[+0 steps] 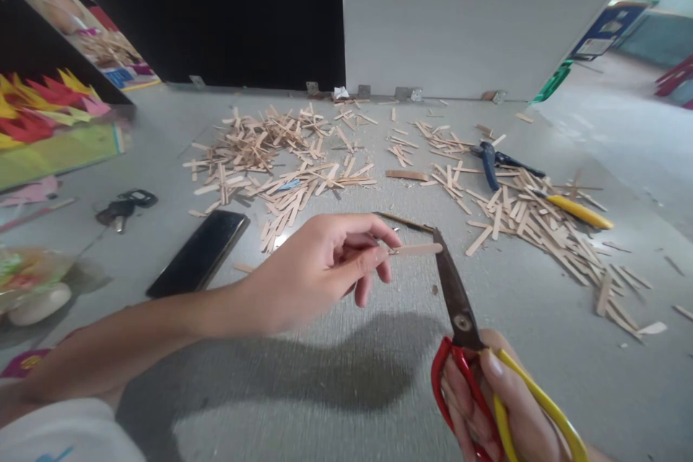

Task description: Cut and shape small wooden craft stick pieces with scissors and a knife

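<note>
Between thumb and fingers, my left hand pinches a wooden craft stick that points to the right. My right hand grips a pair of scissors with one red and one yellow handle, blades upward. The rounded end of the stick meets the blades near their tip; whether it lies between them I cannot tell. Behind the stick, a thin dark tool with a yellowish edge lies on the grey table.
Heaps of craft sticks lie at the back left and right. Dark-blue-handled pliers and a yellow-handled tool rest on the right heap. At left are a black phone and keys. A black and white panel stands behind.
</note>
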`<state>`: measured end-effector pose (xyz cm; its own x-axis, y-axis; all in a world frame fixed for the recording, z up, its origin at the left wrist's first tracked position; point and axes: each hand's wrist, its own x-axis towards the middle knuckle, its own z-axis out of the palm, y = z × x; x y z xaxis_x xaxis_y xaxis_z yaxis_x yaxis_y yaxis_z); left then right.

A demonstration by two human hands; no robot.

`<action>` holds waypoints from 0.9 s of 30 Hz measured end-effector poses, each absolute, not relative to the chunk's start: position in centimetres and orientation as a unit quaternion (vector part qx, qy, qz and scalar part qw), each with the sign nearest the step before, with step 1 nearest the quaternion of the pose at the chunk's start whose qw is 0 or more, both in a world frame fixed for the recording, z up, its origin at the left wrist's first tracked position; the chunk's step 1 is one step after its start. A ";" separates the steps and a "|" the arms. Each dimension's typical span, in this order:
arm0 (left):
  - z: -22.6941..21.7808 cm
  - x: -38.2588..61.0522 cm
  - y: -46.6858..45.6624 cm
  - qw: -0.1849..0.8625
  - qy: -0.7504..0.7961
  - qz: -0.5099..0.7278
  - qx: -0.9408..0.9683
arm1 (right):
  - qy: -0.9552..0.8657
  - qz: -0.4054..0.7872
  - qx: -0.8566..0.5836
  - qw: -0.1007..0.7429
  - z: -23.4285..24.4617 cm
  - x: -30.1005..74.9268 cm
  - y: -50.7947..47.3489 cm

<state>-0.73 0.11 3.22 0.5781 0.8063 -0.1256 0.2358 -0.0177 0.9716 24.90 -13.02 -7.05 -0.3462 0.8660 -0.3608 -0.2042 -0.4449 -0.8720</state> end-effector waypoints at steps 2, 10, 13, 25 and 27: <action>3.3 -0.8 0.1 0.578 0.393 0.255 0.668 | -0.392 0.717 -0.448 0.364 -6.7 25.2 -13.5; 3.8 -0.9 -0.1 0.529 0.412 0.265 0.693 | -0.412 0.688 -0.471 0.366 -5.1 24.9 -13.4; 3.7 -1.0 -0.2 0.507 0.418 0.254 0.709 | -0.420 0.682 -0.479 0.359 -5.1 24.9 -13.2; 3.4 -1.3 0.2 0.473 0.435 0.179 0.745 | -0.479 0.675 -0.435 0.354 -5.5 24.9 -13.1; 3.4 -1.3 0.3 0.454 0.428 0.190 0.758 | -0.475 0.667 -0.471 0.329 -4.4 24.5 -12.8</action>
